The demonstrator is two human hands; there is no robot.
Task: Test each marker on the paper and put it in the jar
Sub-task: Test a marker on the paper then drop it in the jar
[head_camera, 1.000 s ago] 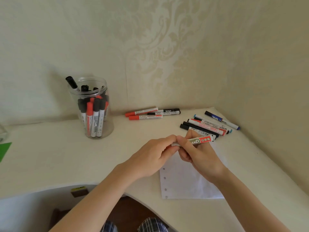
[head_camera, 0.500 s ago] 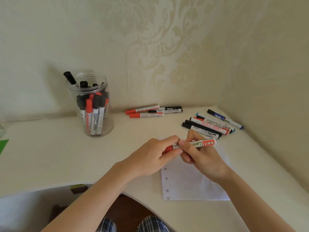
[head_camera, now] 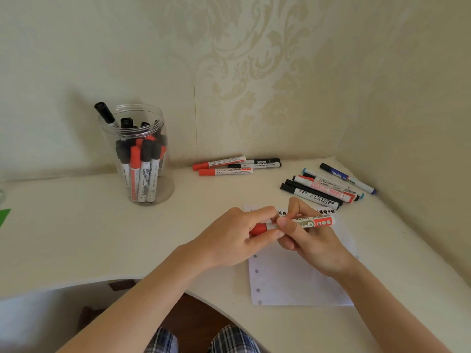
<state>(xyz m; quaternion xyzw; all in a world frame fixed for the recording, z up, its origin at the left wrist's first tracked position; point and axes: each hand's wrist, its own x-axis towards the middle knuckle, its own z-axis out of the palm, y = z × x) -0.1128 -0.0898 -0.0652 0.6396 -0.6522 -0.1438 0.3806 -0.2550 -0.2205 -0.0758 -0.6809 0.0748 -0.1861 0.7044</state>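
1. We held one red marker (head_camera: 303,223) level above the paper (head_camera: 293,281), between both hands, at the near middle of the desk (head_camera: 76,238).
2. Left hand (head_camera: 229,240): fingers curled round the red cap (head_camera: 258,229), thumb on top. Right hand (head_camera: 311,240): thumb and fingers pinched the printed barrel just beside the cap.
3. We could not tell whether the cap was being pulled off or pressed on; no tip showed. The seam between cap and barrel lay under the right thumb.
4. Judgement on doing it well: we needed to keep cap and barrel on one straight line, with the two grips close to the seam, and to stay over the paper so a slip would mark the sheet, not the desk.
5. Scribbles showed at the far edge of the paper, partly hidden behind the hands.
6. Clear jar (head_camera: 139,159) stood well to the left by the wall, lidless, holding many black and red markers upright; one black marker (head_camera: 105,113) leaned out over the rim.
7. Loose markers lay in two groups: by the back wall (head_camera: 237,166) and in the right corner (head_camera: 328,186), judged untested.
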